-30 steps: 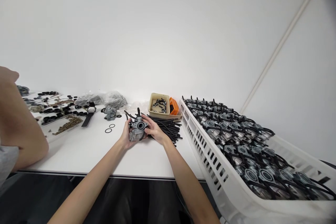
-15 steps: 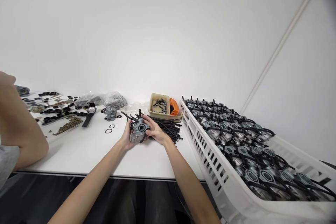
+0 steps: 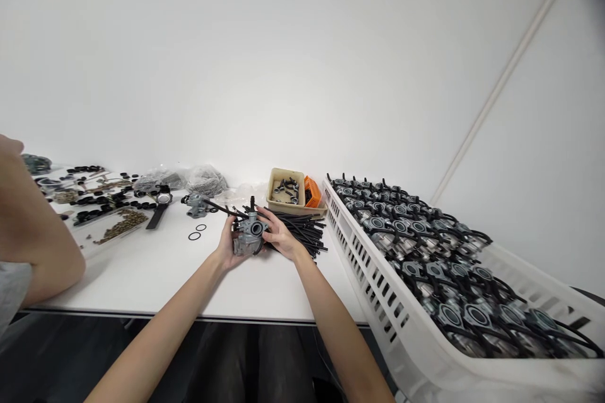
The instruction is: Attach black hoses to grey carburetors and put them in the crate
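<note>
A grey metal carburetor point(image 3: 248, 238) is held above the white table between both hands. My left hand point(image 3: 227, 247) grips its left side, fingers wrapped round the body. On the other side, my right hand point(image 3: 278, 234) closes on the flange with thumb and fingers. A black hose point(image 3: 221, 208) sticks out from the carburetor toward the upper left. Behind and right of my hands lies a pile of black hoses point(image 3: 305, 233). Two black O-rings point(image 3: 197, 232) rest on the table to the left, with another carburetor point(image 3: 196, 205) behind them.
At right stands a white plastic crate point(image 3: 373, 283) full of carburetors. A beige tray point(image 3: 275, 206) of small parts and an orange basket point(image 3: 312, 192) sit at the back. Left are a watch point(image 3: 163, 199), brass parts point(image 3: 125, 224) and a co-worker's arm point(image 3: 42, 233).
The black hose on the carburetor now points out farther to the upper left. Both hands keep their hold in nearly the same place.
</note>
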`<state>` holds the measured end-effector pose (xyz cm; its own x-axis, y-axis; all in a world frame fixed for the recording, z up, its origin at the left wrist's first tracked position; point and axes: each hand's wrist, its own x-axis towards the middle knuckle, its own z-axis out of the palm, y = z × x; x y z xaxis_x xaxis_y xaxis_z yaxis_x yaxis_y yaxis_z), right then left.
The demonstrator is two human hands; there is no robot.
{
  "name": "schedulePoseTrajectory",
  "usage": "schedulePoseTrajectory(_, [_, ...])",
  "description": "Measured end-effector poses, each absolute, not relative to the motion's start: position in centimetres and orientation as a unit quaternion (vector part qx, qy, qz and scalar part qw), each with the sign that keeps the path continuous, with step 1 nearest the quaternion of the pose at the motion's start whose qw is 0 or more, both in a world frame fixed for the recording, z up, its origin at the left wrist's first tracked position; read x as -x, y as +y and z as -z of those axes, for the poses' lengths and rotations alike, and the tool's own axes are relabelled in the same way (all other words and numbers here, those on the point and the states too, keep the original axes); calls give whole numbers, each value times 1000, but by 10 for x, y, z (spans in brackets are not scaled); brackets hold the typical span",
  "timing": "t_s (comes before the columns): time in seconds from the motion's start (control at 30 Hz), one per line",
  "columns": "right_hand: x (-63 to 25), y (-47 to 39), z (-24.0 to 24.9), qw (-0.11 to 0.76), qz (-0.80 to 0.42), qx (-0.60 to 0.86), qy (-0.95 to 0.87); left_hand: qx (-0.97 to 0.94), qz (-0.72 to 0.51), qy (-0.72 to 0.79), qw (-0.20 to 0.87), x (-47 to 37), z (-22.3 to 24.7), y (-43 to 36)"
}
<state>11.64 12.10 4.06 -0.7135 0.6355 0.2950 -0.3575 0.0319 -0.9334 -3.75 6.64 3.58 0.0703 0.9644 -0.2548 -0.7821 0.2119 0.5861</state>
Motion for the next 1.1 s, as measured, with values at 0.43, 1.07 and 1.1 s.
schedulePoseTrajectory(0.43, [-116, 123, -40, 436, -673, 134, -582, -235, -627, 270, 692, 39, -39, 65])
schedulePoseTrajectory(1.07, [-104, 119, -36, 503, -249, 252, -788, -431, -762, 474, 91, 43, -31, 70])
schedulePoseTrajectory(1.1, [-102, 117, -34, 491, -228, 248, -803, -437, -756, 481, 77, 42, -32, 69])
